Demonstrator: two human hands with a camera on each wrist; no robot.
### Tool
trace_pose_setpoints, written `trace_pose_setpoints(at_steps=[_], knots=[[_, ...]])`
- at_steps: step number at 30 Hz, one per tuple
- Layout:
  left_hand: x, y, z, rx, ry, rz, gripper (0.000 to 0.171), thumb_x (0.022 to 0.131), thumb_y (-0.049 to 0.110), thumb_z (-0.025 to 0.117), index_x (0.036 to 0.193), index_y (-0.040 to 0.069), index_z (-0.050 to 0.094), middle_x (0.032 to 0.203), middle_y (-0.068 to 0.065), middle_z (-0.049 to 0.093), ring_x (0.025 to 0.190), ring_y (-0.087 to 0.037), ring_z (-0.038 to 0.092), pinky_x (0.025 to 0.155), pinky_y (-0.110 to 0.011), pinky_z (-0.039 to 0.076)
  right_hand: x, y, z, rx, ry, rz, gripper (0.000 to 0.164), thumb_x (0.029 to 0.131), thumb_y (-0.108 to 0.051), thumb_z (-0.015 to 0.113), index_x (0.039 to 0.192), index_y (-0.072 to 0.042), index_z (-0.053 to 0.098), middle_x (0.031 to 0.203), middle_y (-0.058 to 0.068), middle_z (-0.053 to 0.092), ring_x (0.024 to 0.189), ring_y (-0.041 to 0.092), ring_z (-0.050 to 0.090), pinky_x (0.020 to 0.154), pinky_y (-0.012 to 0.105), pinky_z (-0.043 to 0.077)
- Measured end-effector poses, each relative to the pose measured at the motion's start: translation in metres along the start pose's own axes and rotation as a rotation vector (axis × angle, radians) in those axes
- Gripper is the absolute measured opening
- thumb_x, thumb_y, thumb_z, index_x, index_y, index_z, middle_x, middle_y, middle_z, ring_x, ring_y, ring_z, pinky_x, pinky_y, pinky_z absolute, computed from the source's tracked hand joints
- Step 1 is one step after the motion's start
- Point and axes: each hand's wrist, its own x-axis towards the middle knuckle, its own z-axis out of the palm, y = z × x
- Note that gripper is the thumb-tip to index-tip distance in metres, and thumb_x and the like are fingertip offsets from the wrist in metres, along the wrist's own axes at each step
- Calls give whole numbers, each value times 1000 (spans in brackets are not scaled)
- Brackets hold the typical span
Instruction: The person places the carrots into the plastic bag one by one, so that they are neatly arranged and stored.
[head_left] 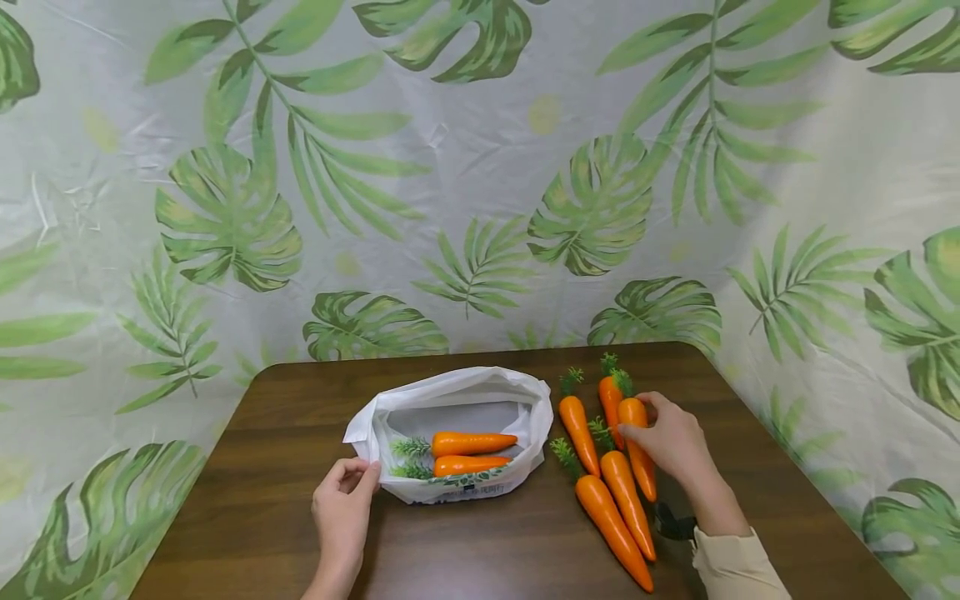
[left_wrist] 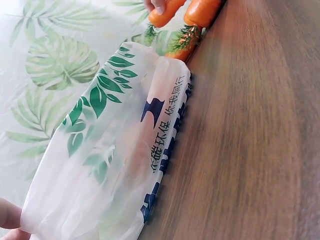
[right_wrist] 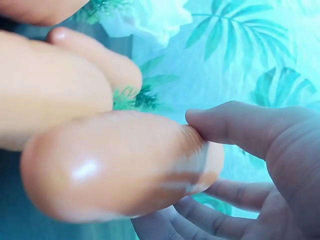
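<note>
A white plastic bag (head_left: pixel 405 490) lies on its side with its mouth spread wide, and two orange carrots (head_left: pixel 474 443) with green tops rest inside. My left hand (head_left: pixel 341 504) pinches the bag's near left edge between thumb and fingers. Green leaf prints and dark lettering mark the bag's side in the left wrist view. Right of the bag, my right hand (head_left: pixel 677 437) holds a carrot (head_left: pixel 640 462) near its leafy end, thumb on one side and fingers on the other. Several loose carrots (head_left: pixel 611 529) lie close beside it, tops pointing mostly away from me.
Everything rests on a dark brown wooden table (head_left: pixel 292 433) with rounded far corners. Behind it hangs a pale curtain (head_left: pixel 480 167) printed with green leaves. A dark strap (head_left: pixel 672 525) shows by my right wrist.
</note>
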Motion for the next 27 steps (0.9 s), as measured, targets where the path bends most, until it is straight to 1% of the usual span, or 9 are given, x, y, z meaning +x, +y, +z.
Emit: trace_pose_setpoints(at_steps=[4, 7, 11, 17, 20, 24, 27], knots=[[0, 0, 0, -3, -3, -1, 13, 88, 8, 78, 88, -1, 68, 84, -14, 68, 73, -11, 68, 68, -30, 61, 1, -7, -1, 13, 2, -10, 64, 88, -38, 77, 136, -2, 53, 110, 22, 68, 86, 31, 66, 66, 42, 56], [0, 0, 1, -4, 1, 0, 13, 88, 8, 78, 88, -1, 68, 84, -14, 68, 73, -11, 68, 67, -30, 61, 3, -12, -2, 24, -1, -12, 63, 89, -36, 77, 137, -3, 53, 110, 22, 68, 85, 29, 66, 65, 41, 56], [0, 0, 1, 1, 5, 5, 13, 88, 8, 78, 88, -1, 68, 84, -13, 69, 72, -10, 68, 65, -26, 60, 4, -20, -3, 41, -9, -11, 64, 88, -37, 76, 139, -5, 52, 113, 22, 68, 87, 30, 66, 66, 41, 57], [1, 0, 1, -8, 3, 18, 14, 88, 8, 78, 88, -1, 68, 85, -14, 69, 72, -9, 68, 63, -22, 59, 8, -32, -2, 43, -18, -32, 70, 88, -44, 75, 144, -9, 50, 117, 20, 67, 88, 27, 65, 67, 39, 54], [1, -1, 1, -5, 5, 18, 14, 87, 8, 79, 88, -1, 68, 85, -13, 69, 72, -9, 68, 64, -23, 59, 9, -40, -2, 52, -23, -45, 68, 88, -41, 75, 143, -9, 51, 117, 21, 66, 88, 27, 64, 66, 38, 54], [0, -2, 1, -3, 5, 12, 14, 88, 8, 78, 88, -1, 68, 85, -14, 69, 72, -9, 68, 64, -24, 60, 10, -49, 1, 66, -37, -51, 63, 88, -34, 76, 141, -7, 53, 120, 22, 65, 89, 29, 65, 63, 36, 57], [0, -2, 0, 3, 9, 13, 13, 88, 8, 78, 88, -1, 68, 84, -13, 68, 72, -9, 68, 65, -26, 61, 11, -53, 2, 68, -39, -57, 61, 88, -32, 76, 139, -9, 54, 122, 21, 64, 89, 29, 65, 63, 36, 57]])
